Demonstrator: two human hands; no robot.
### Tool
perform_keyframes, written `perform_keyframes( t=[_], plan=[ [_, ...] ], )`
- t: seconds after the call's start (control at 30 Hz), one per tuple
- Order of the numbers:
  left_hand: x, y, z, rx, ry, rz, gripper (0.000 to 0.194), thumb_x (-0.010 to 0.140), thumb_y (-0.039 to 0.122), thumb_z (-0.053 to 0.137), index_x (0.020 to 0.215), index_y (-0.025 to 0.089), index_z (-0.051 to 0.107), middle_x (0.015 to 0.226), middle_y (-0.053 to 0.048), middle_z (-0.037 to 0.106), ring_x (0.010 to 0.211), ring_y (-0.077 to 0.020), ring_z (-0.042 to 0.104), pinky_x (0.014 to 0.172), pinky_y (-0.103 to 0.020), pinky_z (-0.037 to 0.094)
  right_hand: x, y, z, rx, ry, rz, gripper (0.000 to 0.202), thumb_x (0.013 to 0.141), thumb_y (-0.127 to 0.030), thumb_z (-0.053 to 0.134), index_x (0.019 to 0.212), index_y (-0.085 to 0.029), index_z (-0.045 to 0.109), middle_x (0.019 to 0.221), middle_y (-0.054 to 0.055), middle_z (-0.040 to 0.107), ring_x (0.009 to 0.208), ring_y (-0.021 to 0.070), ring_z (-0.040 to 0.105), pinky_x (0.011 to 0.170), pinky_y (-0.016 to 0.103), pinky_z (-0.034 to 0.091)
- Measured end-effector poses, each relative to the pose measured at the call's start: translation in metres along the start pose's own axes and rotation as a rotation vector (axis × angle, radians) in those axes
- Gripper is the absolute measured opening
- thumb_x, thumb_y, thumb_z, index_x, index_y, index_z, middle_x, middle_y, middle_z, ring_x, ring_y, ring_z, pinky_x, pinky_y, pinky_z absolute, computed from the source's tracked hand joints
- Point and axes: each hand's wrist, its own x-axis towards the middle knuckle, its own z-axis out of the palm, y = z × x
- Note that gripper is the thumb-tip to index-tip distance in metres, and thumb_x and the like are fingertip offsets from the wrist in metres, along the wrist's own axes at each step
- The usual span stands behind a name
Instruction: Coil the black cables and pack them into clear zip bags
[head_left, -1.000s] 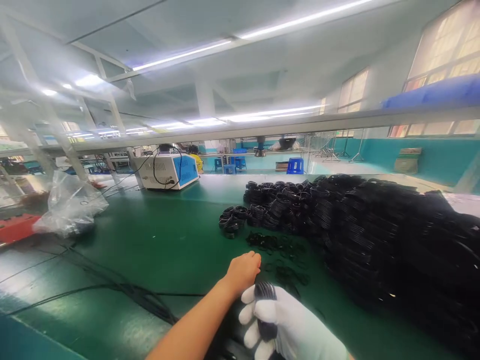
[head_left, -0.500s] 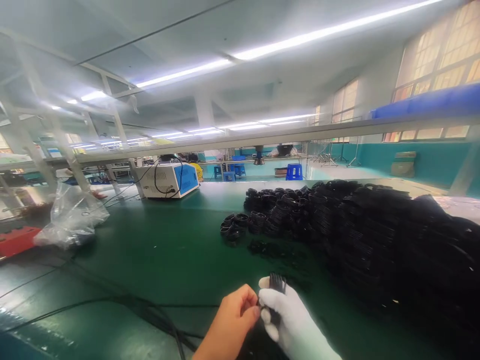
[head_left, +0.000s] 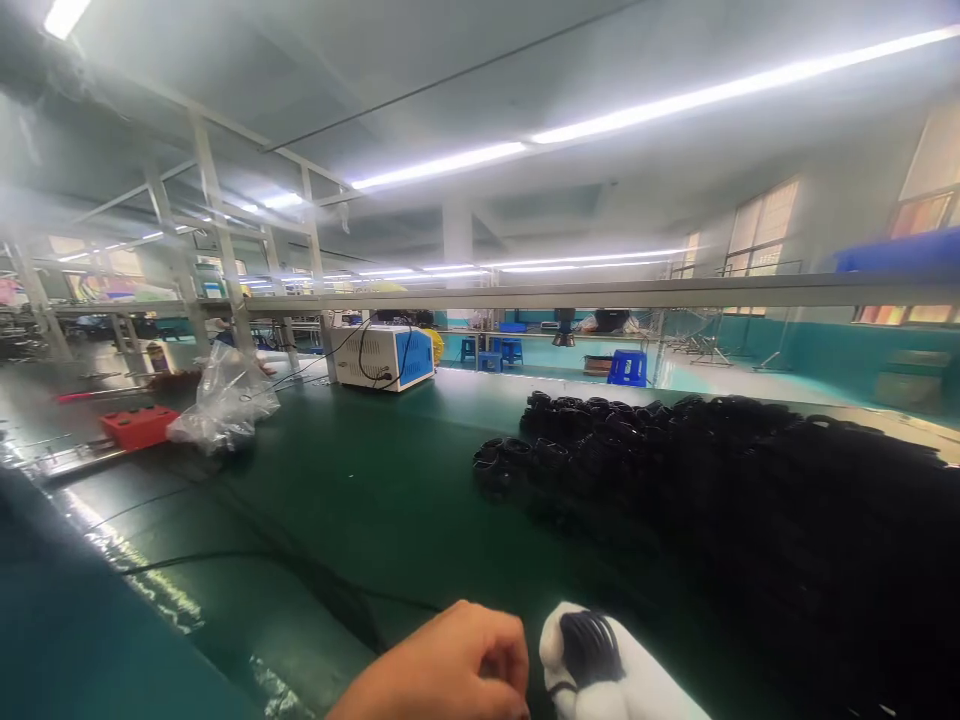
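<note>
My right hand point(head_left: 611, 670), in a white glove, is wrapped round a small bundle of black cable point(head_left: 591, 645) at the bottom of the view. Just left of it is my bare left hand point(head_left: 457, 665), its fingers curled in; whatever they may pinch is hidden at the lower edge. A large heap of coiled black cables point(head_left: 720, 490) covers the right side of the green table point(head_left: 405, 540), beyond my hands.
A white and blue machine point(head_left: 386, 357) stands at the table's back edge. Further left lie a clear plastic bag point(head_left: 229, 400) and a red box point(head_left: 139, 427). Loose black cables point(head_left: 300, 560) cross the table's left part. A metal shelf rail point(head_left: 562, 297) runs above.
The view has swung left, showing more of the table's left edge. Both hands now sit lower in view, a little further apart, and the bundle's loops face the camera more.
</note>
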Motion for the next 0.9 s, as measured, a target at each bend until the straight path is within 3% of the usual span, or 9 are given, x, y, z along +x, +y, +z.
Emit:
perform_keyframes(
  t=[0.17,0.27,0.37,0.43,0.57,0.67,0.73,0.83,0.9],
  plan=[
    [-0.008,0.021,-0.004,0.313,0.076,0.101,0.027,0.057,0.027,0.073,0.083,0.030,0.068,0.070,0.006,0.064,0.083,-0.0179,0.049,0.069,-0.024,0.034,0.007,-0.006,0.007,-0.130,0.126,-0.056,0.033,0.062,-0.021,0.064,0.093,-0.017,0.052,0.059,-0.004,0.053,0.040,0.0071,0.044,0.036,0.020,0.035],
    [-0.005,0.025,-0.004,0.254,0.142,0.122,0.052,0.055,0.025,0.074,0.104,0.033,0.060,0.086,0.007,0.064,0.089,-0.0178,0.048,0.079,-0.026,0.034,0.012,-0.002,0.006,-0.175,0.072,0.028,0.059,0.059,-0.016,0.061,0.115,-0.017,0.042,0.062,-0.004,0.058,0.038,0.0079,0.044,0.033,0.020,0.036],
    [0.000,0.024,-0.002,0.146,0.118,0.130,0.064,0.056,0.022,0.073,0.115,0.034,0.052,0.103,0.005,0.059,0.098,-0.0185,0.046,0.085,-0.027,0.036,0.020,0.012,0.000,-0.240,-0.018,0.093,0.076,0.055,-0.016,0.066,0.124,-0.018,0.036,0.057,-0.005,0.058,0.040,0.0107,0.047,0.033,0.020,0.037],
    [0.002,0.023,0.002,0.117,0.065,0.130,0.066,0.056,0.023,0.073,0.116,0.033,0.050,0.109,0.003,0.055,0.102,-0.0193,0.045,0.086,-0.027,0.037,0.025,0.026,-0.005,-0.320,0.027,0.024,0.076,0.050,-0.016,0.071,0.120,-0.020,0.042,0.060,-0.003,0.059,0.047,0.0129,0.052,0.040,0.023,0.041],
    [0.005,0.023,0.017,0.210,0.039,0.089,0.060,0.056,0.033,0.072,0.112,0.029,0.053,0.103,0.000,0.054,0.093,-0.0190,0.048,0.078,-0.026,0.041,0.029,0.047,-0.007,-0.453,0.191,-0.131,0.077,0.040,-0.010,0.073,0.113,-0.025,0.051,0.088,0.003,0.062,0.077,0.0222,0.059,0.065,0.032,0.047],
    [0.010,0.020,0.021,0.387,0.084,0.020,0.051,0.052,0.042,0.072,0.098,0.024,0.059,0.090,-0.001,0.053,0.083,-0.0202,0.049,0.067,-0.027,0.041,0.025,0.046,-0.001,-0.634,0.267,-0.077,0.069,0.050,-0.015,0.067,0.115,-0.024,0.051,0.081,0.002,0.062,0.075,0.0233,0.059,0.069,0.035,0.046],
    [0.016,0.017,0.015,0.474,0.043,-0.013,0.048,0.048,0.043,0.073,0.089,0.022,0.060,0.083,-0.001,0.054,0.077,-0.0201,0.051,0.061,-0.026,0.039,0.020,0.039,0.005,-0.755,0.298,-0.069,0.062,0.053,-0.017,0.063,0.114,-0.024,0.052,0.078,0.001,0.062,0.075,0.0224,0.059,0.070,0.034,0.045],
    [0.025,0.011,-0.002,0.380,-0.125,-0.018,0.028,0.061,0.037,0.063,0.083,0.021,0.062,0.076,0.002,0.059,0.066,-0.0152,0.052,0.055,-0.022,0.037,0.015,0.023,0.015,-0.861,0.344,-0.095,0.039,0.059,-0.020,0.059,0.098,-0.025,0.057,0.078,0.001,0.060,0.074,0.0204,0.057,0.069,0.033,0.043],
    [0.030,0.006,-0.007,0.264,-0.142,0.006,0.019,0.072,0.027,0.049,0.081,0.021,0.064,0.074,0.004,0.062,0.065,-0.0127,0.053,0.056,-0.021,0.037,0.013,0.014,0.019,-0.916,0.382,-0.158,0.017,0.063,-0.022,0.056,0.080,-0.024,0.057,0.082,0.001,0.056,0.073,0.0182,0.054,0.066,0.032,0.042]
  ],
)
